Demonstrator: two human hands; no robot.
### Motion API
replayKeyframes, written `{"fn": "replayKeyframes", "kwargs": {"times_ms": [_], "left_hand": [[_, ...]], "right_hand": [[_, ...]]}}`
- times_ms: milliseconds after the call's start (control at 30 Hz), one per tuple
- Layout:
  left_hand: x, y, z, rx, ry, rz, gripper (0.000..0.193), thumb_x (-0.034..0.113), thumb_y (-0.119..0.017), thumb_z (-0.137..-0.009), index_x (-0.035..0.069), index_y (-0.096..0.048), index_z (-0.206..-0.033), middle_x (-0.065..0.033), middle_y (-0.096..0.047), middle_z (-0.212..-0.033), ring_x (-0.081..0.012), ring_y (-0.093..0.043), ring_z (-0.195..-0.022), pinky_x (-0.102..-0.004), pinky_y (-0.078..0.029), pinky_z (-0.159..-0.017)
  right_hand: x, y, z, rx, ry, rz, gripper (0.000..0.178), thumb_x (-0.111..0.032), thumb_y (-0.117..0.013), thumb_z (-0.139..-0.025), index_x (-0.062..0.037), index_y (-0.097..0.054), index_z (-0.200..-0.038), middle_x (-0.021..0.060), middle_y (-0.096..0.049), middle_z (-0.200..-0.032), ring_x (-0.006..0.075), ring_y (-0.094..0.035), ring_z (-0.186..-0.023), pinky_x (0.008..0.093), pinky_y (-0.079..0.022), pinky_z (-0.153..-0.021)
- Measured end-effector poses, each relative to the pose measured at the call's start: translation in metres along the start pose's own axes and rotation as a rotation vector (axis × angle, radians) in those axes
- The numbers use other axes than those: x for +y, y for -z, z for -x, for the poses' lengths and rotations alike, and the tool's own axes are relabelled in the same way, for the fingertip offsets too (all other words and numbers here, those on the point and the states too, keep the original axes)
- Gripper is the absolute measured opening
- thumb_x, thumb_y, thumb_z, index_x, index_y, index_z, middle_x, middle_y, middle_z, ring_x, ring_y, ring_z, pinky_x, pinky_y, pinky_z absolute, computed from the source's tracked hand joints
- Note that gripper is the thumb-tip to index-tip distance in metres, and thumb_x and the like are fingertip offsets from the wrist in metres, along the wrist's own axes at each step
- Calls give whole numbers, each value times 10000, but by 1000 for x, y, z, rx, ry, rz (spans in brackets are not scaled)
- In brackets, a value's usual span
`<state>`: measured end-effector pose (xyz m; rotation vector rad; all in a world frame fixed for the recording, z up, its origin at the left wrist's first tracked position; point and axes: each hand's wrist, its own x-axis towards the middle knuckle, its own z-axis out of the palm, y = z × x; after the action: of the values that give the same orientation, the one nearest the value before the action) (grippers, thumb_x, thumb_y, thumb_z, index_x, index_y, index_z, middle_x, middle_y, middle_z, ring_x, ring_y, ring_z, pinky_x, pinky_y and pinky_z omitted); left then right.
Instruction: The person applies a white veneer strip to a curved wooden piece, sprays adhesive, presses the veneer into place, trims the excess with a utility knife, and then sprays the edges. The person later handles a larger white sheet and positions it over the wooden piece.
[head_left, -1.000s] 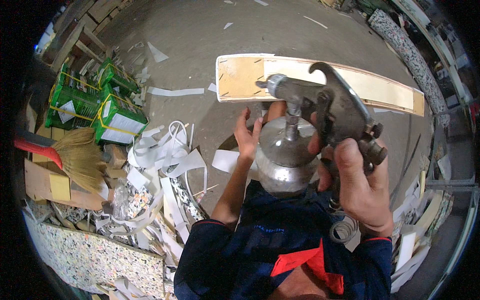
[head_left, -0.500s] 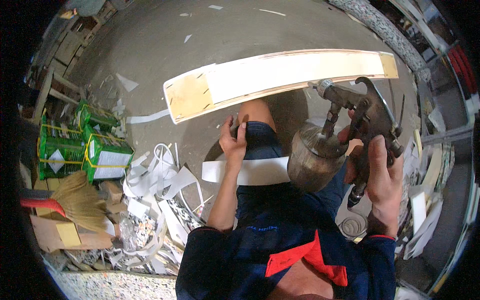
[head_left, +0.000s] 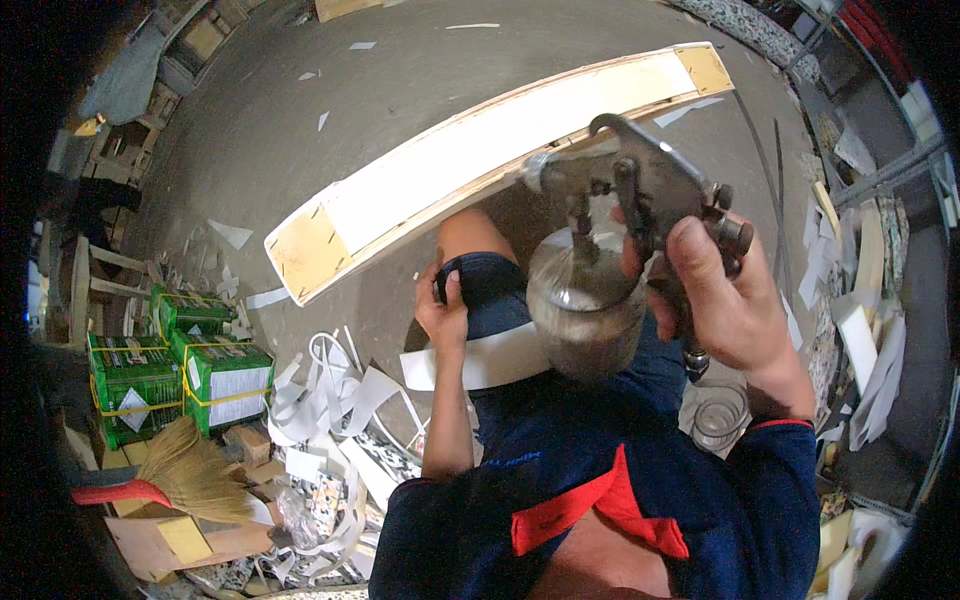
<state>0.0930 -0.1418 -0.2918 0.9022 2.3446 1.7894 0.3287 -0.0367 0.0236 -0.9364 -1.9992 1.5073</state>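
While the right hand (head_left: 735, 300) clenches a metal spray gun (head_left: 630, 210) above the long white board (head_left: 500, 150), its cup (head_left: 585, 315) closed, the left hand (head_left: 443, 315) curls on the knee; a glass jar's (head_left: 718, 418) contents are unclear.

Spray gun (head_left: 620, 250) above board (head_left: 480, 160), boxes (head_left: 185, 365) left

Right hand (head_left: 725, 300) raised in front of the chest, forearm entering from the lower right in a dark blue sleeve with a red cuff edge at the wrist. Fingers curled tight in a closed grip, thumb (head_left: 705, 262) lying up along the top, knuckles toward the camera. Left hand (head_left: 443, 318) lower and nearer the body, arm bare from the short sleeve down, elbow bent, forearm running upward. Left fingers folded over the raised knee, palm down, pressing flat. Hands well apart.
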Motion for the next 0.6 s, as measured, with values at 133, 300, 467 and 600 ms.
{"fn": "replayKeyframes", "kwargs": {"times_ms": [133,300,467,600], "left_hand": [[-3,2,2,-14,36,-85,308,141,-697,-903,-38,-641,-1148,-211,-669,-1109,-293,-650,-1029,-365,-482,-925],[-2,-3,1,-12,4,-30,290,121,-694,-907,-48,-644,-1137,-210,-675,-1103,-285,-652,-1025,-353,-479,-937],[-2,-7,1,-50,-40,38,280,100,-647,-937,-64,-624,-1163,-200,-674,-1166,-276,-641,-1076,-360,-468,-967],[-5,-8,1,-90,-45,92,274,74,-630,-938,-65,-610,-1173,-206,-656,-1221,-280,-629,-1108,-365,-447,-1003]], "right_hand": [[4,19,0,101,-26,19,521,-455,-419,-1036,-14,-599,-1247,62,-657,-850,84,-536,-514,221,-421,-435],[7,47,1,239,-65,30,546,-484,-404,-1036,-10,-610,-1213,70,-648,-844,87,-522,-483,219,-416,-423],[13,72,2,344,-5,4,520,-478,-442,-1025,-4,-625,-1135,56,-643,-832,75,-485,-458,222,-412,-403],[18,95,-2,425,-67,32,550,-496,-447,-1017,17,-616,-1122,54,-632,-815,77,-485,-455,237,-424,-374]]}}
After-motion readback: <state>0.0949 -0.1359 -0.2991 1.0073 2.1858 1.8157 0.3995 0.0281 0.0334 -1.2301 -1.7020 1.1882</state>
